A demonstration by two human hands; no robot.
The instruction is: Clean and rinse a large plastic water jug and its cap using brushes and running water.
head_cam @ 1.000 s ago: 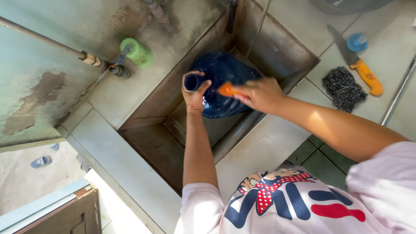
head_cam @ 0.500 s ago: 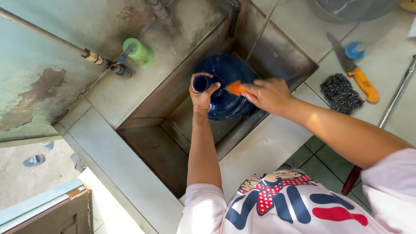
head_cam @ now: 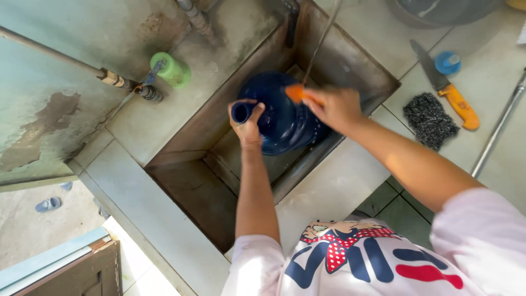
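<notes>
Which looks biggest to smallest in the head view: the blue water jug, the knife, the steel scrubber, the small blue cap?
1. Blue water jug, gripped by the left hand.
2. Knife and steel scrubber: the knife is longer, the scrubber wider; too alike to rank.
3. Small blue cap.

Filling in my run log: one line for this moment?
left hand: grips blue jug neck | right hand: presses orange scrubber on jug | sink

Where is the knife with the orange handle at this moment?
In the head view the knife lies on the tiled counter at upper right, between the small blue cap and the dark scouring pad, right of the sink.
</notes>
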